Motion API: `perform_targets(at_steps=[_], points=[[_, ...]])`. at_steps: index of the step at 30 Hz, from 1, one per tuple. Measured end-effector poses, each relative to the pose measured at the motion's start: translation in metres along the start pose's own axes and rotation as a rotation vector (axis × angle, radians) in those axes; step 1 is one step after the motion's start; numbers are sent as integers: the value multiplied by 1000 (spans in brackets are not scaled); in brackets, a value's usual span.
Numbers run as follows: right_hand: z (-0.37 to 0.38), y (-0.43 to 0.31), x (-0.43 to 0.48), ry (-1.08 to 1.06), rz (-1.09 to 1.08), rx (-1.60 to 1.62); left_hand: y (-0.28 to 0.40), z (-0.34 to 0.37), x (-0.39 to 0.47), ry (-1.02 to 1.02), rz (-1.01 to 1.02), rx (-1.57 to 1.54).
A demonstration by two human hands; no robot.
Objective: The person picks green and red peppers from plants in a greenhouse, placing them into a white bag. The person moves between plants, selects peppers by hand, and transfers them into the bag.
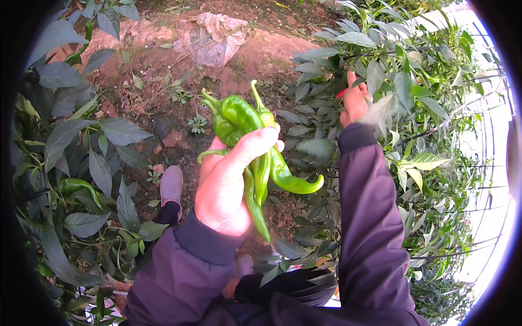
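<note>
Several long green peppers (261, 171) are bunched in my left hand (224, 183), with the thumb across them and their stems pointing up. One curled tip sticks out to the right, and another hangs straight down past the palm. Over on the right, my right hand (354, 102) reaches in among the leaves of a pepper plant (326, 98). Its fingertips are largely hidden by foliage. A small red thing (341, 93) shows beside that hand; whether it is a tool handle or a pepper is unclear.
To the left, another pepper plant carries a green pepper (79, 187) low down and a second green pepper (81, 47) higher up. Crumpled plastic film (216, 38) lies on the bare soil (273, 49) ahead. My shoe (171, 185) stands on the path between the rows.
</note>
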State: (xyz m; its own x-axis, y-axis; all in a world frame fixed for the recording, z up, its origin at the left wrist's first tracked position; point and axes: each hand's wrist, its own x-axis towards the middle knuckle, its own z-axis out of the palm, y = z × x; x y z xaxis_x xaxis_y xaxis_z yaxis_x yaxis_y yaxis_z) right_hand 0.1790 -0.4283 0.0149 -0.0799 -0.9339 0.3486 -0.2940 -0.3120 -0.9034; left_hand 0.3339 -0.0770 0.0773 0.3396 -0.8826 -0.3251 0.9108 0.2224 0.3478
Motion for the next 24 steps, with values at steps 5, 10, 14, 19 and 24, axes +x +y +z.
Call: perform_targets(at_steps=[5,10,14,19,24], points=[[0,-21,11,-199,-4,-52,-1,0,1,4,0,0],[-4,-46,1,-190,-84,-36,-1,0,2,9,8,14],[-10,-50,12,-221,-8,139,-2,2,3,6,17,24],[-14,-36,24,-193,-21,201,-1,3,3,8,-2,33],[-5,-29,20,-187,4,236,0,2,1,18,5,34]])
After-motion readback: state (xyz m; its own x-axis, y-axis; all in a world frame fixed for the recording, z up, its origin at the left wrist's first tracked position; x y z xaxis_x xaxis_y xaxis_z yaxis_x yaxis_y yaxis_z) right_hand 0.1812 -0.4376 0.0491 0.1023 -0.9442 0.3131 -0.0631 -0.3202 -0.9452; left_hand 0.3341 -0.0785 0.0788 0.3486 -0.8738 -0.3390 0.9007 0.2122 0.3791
